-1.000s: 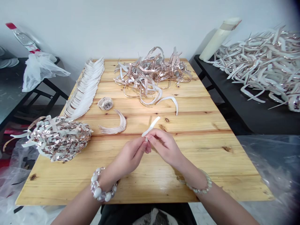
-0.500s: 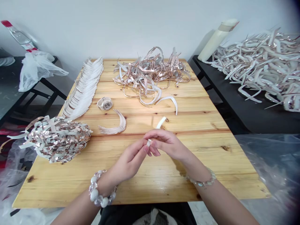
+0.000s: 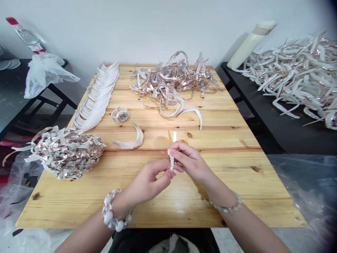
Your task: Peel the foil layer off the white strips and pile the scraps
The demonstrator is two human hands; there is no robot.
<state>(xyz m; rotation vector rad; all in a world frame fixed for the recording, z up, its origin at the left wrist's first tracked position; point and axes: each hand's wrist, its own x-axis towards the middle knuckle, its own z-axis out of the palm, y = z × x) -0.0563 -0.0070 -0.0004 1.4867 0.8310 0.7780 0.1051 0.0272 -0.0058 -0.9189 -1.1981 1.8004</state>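
A narrow white strip (image 3: 172, 162) is held between my two hands above the front half of the table. My left hand (image 3: 155, 177) pinches its lower end between thumb and fingertips. My right hand (image 3: 191, 160) grips it higher up, thumb on top, and a white end of strip sticks up beyond those fingers. Left of the hands lies a curved bundle of thin strips (image 3: 138, 138). Behind it sits a small roll of pale tape (image 3: 120, 114). A single curved white strip (image 3: 197, 114) rests farther back, beside a tangled heap of rose-gold and white strips (image 3: 168, 79).
On the wooden table (image 3: 229, 182), a long row of overlapping white strips (image 3: 98, 100) runs along the left. A shiny bundle of strips (image 3: 70, 153) lies nearer. More strips (image 3: 297, 73) cover the black right-hand table. A bottle (image 3: 26, 35) and plastic bag (image 3: 47, 73) are at left.
My fingers have shifted along the strip, and more of it shows between my hands. It now points more upright. The view has tilted slightly.
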